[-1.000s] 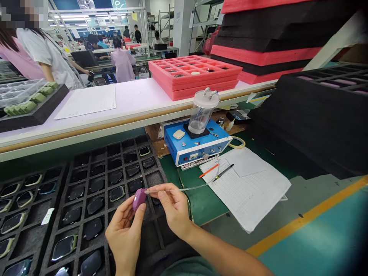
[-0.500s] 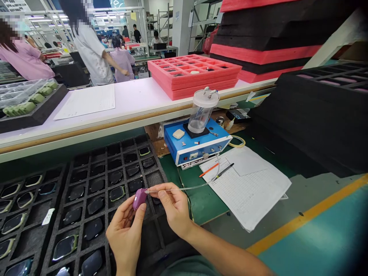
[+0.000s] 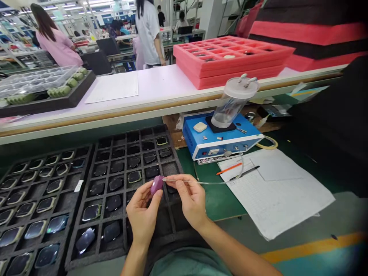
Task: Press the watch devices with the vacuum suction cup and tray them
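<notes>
As the thin clear tube (image 3: 201, 182) runs back toward the blue metal bench unit (image 3: 221, 142), the right hand (image 3: 189, 201) pinches its nozzle end against the rounded purple plastic part (image 3: 156, 184), which the left hand (image 3: 140, 214) grips steady above the black foam tray (image 3: 170, 168).

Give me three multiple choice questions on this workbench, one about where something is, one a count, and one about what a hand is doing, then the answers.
1. What is beneath the purple piece in the left hand?
A. Paper sheet
B. Black foam tray
C. Blue box

2. How many pens lie on the paper sheet?
A. One
B. Three
C. Two

3. What does the right hand pinch?
A. A thin clear tube
B. A pen
C. Nothing

Answers: 1 B, both hands are over the tray's cells. 2 C, an orange pen and a black pen. 3 A, the tube runs out from its fingertips.
</notes>
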### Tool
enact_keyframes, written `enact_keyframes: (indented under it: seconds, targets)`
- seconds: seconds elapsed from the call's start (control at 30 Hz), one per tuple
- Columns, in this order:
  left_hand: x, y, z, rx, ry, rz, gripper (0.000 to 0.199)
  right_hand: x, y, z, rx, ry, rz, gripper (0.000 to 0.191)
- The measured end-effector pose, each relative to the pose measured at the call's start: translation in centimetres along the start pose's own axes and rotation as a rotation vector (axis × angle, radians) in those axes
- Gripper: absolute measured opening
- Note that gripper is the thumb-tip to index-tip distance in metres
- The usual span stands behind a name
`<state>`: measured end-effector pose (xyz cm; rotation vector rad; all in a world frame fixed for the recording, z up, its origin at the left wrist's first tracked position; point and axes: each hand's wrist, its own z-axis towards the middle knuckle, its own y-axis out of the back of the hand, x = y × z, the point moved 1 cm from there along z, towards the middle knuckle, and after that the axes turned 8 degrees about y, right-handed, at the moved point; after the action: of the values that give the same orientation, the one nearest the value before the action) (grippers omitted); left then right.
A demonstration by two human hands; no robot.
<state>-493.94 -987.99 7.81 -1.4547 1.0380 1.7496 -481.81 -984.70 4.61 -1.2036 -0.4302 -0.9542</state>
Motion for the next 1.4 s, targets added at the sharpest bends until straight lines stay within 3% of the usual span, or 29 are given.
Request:
enact_keyframes:
  seconds: [1.4]
  targets:
    - [-0.01,-0.06,0.44,-0.039,-0.02,-0.013,0.036,-0.06,-0.12,0.55,-0.004,-0.02,0.014,0.017]
